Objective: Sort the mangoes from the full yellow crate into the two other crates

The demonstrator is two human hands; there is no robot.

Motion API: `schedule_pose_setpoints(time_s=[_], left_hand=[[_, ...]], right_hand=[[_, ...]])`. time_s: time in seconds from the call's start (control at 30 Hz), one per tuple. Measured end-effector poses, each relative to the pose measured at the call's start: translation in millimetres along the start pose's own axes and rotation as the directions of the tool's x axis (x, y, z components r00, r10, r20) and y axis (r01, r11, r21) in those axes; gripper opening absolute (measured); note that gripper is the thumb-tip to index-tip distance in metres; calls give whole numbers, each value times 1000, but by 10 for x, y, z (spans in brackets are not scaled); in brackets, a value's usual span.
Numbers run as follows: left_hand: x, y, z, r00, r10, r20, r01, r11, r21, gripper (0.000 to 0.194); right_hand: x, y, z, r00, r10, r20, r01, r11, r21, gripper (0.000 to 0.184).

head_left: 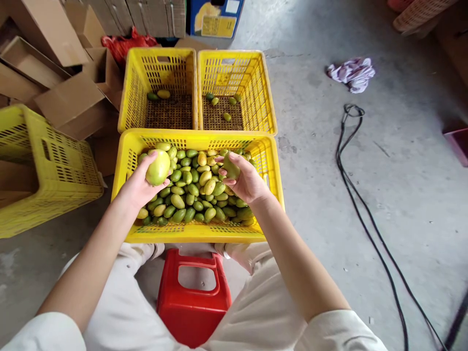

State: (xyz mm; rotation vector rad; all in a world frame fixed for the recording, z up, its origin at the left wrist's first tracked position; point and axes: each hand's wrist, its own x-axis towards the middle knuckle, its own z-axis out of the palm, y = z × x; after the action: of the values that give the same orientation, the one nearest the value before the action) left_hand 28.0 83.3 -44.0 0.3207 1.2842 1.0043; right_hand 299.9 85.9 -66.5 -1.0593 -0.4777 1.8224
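Observation:
In the head view, my left hand [142, 183] is closed around a pale yellow-green mango [158, 167], held above the left side of a yellow crate [197, 235]. Over the crate's right side, my right hand [247, 179] grips a darker green mango [231, 167] between thumb and fingers. Below both hands, a layer of many small oval mangoes [190, 187], from green to yellowish, fills the crate. My palms are partly turned inward, and the fingers behind the left mango are mostly hidden.
Two yellow crates [127, 92] [268, 92] stand behind, each with a few mangoes. Cardboard boxes [69, 105] and another yellow crate [66, 170] lie at left. A red stool [193, 312] sits between my legs. A black cable [351, 183] and a cloth [353, 74] lie at right.

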Motion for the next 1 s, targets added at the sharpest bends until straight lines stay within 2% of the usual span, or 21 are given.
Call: schedule_pose_setpoints(time_s=[0.13, 0.33, 0.5, 0.63, 0.77, 0.87, 1.0], left_hand=[[-87, 26, 69, 998, 24, -56, -23, 999, 23, 47], [-74, 6, 65, 997, 74, 10, -74, 993, 86, 51], [-9, -23, 36, 992, 102, 79, -111, 987, 113, 59], [29, -42, -7, 985, 120, 125, -133, 986, 103, 65], [45, -37, -32, 973, 160, 169, -177, 980, 90, 70], [23, -27, -13, 959, 174, 222, -196, 978, 78, 66], [-29, -28, 29, 963, 143, 227, -162, 985, 65, 57]], right_hand=[[-20, -14, 35, 1000, 9, 18, -9, 1000, -6, 46], [-9, -18, 30, 1000, 15, 18, -14, 999, -35, 32], [-11, -26, 30, 999, 39, 22, -38, 999, -15, 30], [1, -31, 34, 1000, 18, -6, -18, 999, 37, 41], [20, -17, 19, 999, -23, -35, 24, 1000, 11, 55], [33, 4, 10, 998, -53, -26, 52, 998, -17, 62], [38, 23, 0, 997, -76, -17, 76, 996, -40, 65]])
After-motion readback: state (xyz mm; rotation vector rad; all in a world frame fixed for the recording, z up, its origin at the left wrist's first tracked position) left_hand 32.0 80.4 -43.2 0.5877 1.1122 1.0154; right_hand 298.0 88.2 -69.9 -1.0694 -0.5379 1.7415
